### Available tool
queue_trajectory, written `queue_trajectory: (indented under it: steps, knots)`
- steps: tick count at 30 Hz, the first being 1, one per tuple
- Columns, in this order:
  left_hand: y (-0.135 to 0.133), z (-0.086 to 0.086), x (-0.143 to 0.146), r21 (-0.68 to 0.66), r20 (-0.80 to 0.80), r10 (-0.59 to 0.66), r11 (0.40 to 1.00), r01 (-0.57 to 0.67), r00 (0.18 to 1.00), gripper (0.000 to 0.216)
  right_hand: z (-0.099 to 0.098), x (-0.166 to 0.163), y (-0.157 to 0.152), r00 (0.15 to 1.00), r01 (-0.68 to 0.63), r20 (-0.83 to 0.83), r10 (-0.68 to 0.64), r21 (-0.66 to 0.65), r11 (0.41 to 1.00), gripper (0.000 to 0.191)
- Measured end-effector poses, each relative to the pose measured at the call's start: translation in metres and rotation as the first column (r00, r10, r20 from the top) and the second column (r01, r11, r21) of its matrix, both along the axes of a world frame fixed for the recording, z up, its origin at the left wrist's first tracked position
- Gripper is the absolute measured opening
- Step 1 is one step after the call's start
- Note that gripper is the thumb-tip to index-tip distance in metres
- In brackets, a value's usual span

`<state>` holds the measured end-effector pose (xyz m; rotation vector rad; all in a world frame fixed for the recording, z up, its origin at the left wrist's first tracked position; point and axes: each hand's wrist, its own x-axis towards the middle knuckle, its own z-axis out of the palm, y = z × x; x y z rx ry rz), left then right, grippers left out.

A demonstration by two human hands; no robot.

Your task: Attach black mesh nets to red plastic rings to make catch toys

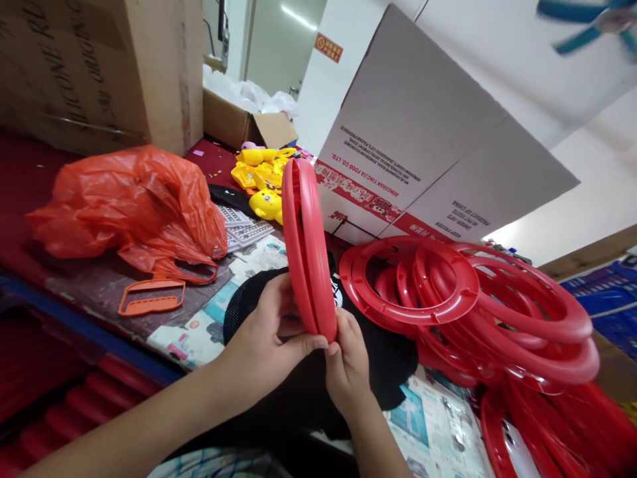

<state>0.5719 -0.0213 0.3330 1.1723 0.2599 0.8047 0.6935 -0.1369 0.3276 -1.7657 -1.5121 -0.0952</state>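
I hold two red plastic rings (307, 245) pressed together, standing on edge above the table. My left hand (269, 332) grips their lower edge from the left, thumb laid across the rim. On the right side, my right hand (348, 362) pinches the same lower edge. A heap of more red rings (462, 299) lies just to the right, leaning on one another.
An orange plastic bag (129, 206) and an orange flat plastic piece (149, 297) lie at left. Yellow toy parts (263, 179) sit behind the rings. A white and red carton flap (413, 146) stands at the back, a brown carton (99, 66) at far left. A black cloth (388, 365) lies under my hands.
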Motion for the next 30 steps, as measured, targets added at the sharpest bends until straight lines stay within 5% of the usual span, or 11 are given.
queue_trajectory:
  steps: [14,30]
  knots:
    - [0.01,0.003,0.003,-0.04,-0.05,0.0,0.999,-0.002,0.999,0.062,0.014,0.016,0.005,0.989,-0.091,0.116,0.096,-0.054,0.994,0.046]
    - [0.018,0.008,-0.001,0.011,-0.065,0.039,0.999,-0.038,0.997,0.065,0.032,0.003,0.012,0.986,-0.053,0.149,0.074,-0.137,0.989,0.043]
